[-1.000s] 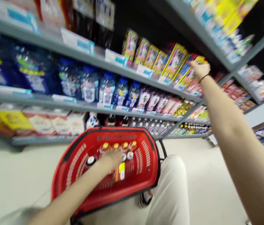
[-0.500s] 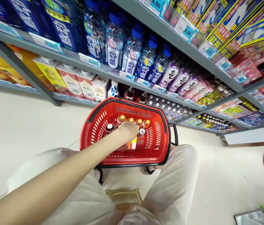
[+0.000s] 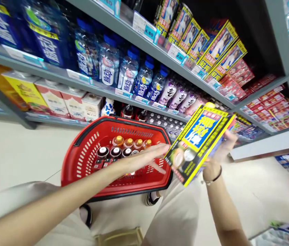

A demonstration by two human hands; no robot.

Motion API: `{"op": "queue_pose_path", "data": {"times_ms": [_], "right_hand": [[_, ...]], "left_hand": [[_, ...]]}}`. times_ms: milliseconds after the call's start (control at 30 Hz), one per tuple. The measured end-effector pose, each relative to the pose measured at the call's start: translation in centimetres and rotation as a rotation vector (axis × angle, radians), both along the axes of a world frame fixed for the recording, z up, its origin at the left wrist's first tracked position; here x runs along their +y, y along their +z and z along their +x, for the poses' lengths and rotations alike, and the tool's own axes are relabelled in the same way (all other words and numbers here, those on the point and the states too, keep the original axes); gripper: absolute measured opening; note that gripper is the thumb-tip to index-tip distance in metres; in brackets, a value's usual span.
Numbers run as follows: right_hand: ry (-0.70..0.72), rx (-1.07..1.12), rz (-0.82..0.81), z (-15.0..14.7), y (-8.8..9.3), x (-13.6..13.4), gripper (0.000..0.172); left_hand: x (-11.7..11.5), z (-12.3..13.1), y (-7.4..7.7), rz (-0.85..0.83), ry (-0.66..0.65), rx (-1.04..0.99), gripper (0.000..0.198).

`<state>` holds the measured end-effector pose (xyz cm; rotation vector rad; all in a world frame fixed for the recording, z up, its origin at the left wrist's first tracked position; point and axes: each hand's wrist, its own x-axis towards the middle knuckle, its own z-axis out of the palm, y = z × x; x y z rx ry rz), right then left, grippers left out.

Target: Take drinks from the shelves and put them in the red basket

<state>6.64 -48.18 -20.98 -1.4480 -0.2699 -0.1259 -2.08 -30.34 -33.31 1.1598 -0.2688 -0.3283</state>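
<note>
My right hand [image 3: 223, 147] grips a black, yellow and blue coconut drink box [image 3: 198, 141] from its right side, holding it tilted in the air right of the basket. A round yellow top shows behind the box's upper edge. Reaching across the red shopping basket [image 3: 69, 167], my left hand [image 3: 150, 157] is open, fingers stretched toward the box's lower left corner; whether they touch it I cannot tell. Inside the basket stand a row of orange-capped bottles [image 3: 129, 142] and a row of dark bottles with white caps [image 3: 115, 152]. My left forearm hides part of the basket's contents.
Shelves ahead hold blue-capped drink bottles [image 3: 108, 65], white cartons [image 3: 54, 99] and more yellow-black boxes [image 3: 218, 48]. A grey shelf edge [image 3: 134, 29] slants across above. My knees flank the basket, and a yellowish stool [image 3: 120, 237] is below. Packages [image 3: 280, 235] lie at lower right.
My right hand has brought the coconut drink box down from the upper right shelf area to beside the basket. My left hand has moved out of the basket's middle toward the box.
</note>
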Motion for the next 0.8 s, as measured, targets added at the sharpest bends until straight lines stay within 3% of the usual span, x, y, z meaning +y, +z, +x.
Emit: {"op": "queue_pose_path", "data": {"times_ms": [67, 167, 233, 333, 400, 467, 600, 800], "right_hand": [[0.096, 0.058, 0.090, -0.7, -2.5, 1.3, 0.032], [0.335, 0.190, 0.011, -0.3, -4.5, 2.9, 0.043], [0.373, 0.224, -0.013, 0.9, -5.3, 3.7, 0.042], [0.410, 0.267, -0.022, 3.2, -7.2, 4.5, 0.038], [0.468, 0.303, -0.022, 4.4, -9.0, 5.0, 0.041], [0.466, 0.315, 0.009, 5.0, -10.9, 5.3, 0.043], [0.413, 0.342, 0.087, 4.8, -13.1, 4.9, 0.055], [0.654, 0.136, -0.047, 5.0, -12.2, 1.5, 0.062]], "left_hand": [[0.0, -0.1, -0.2, -0.066, -0.019, 0.052, 0.069], [0.1, -0.4, -0.3, -0.095, 0.107, 0.064, 0.076], [0.2, -0.3, -0.6, -0.110, 0.230, 0.075, 0.076], [0.6, 0.4, -1.8, -0.122, 0.528, 0.099, 0.075], [1.2, 1.1, -2.9, -0.025, 0.694, 0.091, 0.068], [1.9, 1.8, -3.9, 0.117, 0.774, 0.053, 0.058], [2.7, 2.5, -5.7, 0.300, 0.720, -0.035, 0.054], [3.1, 3.3, -7.6, 0.453, 0.643, -0.187, 0.072]]}}
